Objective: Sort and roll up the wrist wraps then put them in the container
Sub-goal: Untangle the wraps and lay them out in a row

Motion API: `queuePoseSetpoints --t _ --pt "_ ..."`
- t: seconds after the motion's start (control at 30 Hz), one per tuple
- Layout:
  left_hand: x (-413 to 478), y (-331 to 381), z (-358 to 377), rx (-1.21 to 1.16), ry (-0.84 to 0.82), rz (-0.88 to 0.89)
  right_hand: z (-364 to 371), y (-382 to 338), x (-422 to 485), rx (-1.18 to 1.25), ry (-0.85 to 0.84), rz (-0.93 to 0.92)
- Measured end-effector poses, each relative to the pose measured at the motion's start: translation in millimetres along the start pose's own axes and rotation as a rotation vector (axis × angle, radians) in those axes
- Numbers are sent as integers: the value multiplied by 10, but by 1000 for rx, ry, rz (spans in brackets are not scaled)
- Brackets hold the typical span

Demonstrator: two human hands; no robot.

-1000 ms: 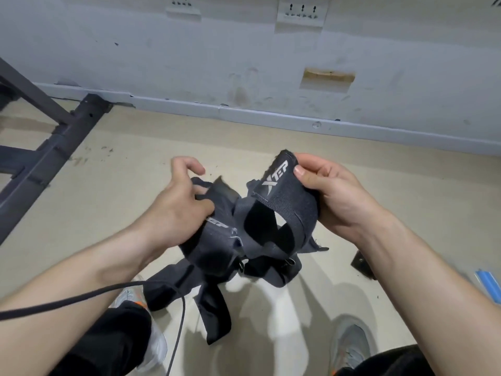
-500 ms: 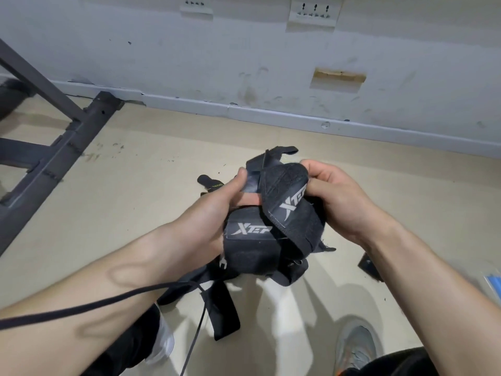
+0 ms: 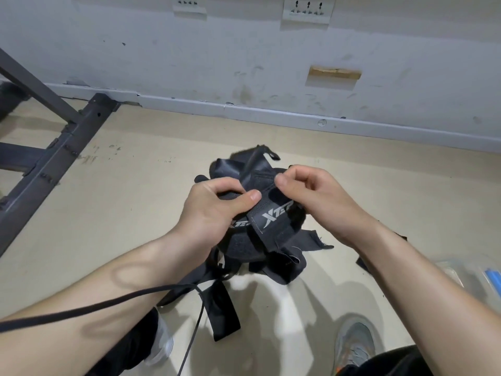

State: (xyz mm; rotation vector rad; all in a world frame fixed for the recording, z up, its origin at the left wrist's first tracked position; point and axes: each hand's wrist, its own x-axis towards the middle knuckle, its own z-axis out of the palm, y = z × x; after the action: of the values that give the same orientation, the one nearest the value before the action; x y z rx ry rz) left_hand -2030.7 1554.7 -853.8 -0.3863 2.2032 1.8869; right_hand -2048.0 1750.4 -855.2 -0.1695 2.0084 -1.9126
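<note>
a tangled bundle of wrist wraps (image 3: 260, 232) is pinched by left hand (image 3: 214, 210) and right hand (image 3: 311, 196) fingers; nothing looks rolled, and the container (image 3: 466, 278) at four o'clock seems unfilled.

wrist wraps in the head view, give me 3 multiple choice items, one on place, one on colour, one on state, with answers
1. Where is the bundle of wrist wraps?
A. flat on the floor, untouched
B. held up between both hands
C. inside the container

2. What colour are the wraps?
A. black with pale lettering
B. red
C. white with black lettering

3. What is the state of the wraps?
A. all neatly rolled
B. a loose tangle with straps hanging down
C. folded in a flat stack

Answers:
1. B, the left hand and the right hand both grip the bundle above the floor.
2. A, the fabric is black and a pale logo shows on one band.
3. B, loose straps dangle below the bundle.
</note>
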Motion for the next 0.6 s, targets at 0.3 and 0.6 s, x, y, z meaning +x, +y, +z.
queuePoseSetpoints --t 0.3,0.6 --pt "-65 -20 62 65 10 30 -89 11 15 109 22 -66" --pt "-4 -50 64 441 4 30 -183 -82 -53 540 -75 88"
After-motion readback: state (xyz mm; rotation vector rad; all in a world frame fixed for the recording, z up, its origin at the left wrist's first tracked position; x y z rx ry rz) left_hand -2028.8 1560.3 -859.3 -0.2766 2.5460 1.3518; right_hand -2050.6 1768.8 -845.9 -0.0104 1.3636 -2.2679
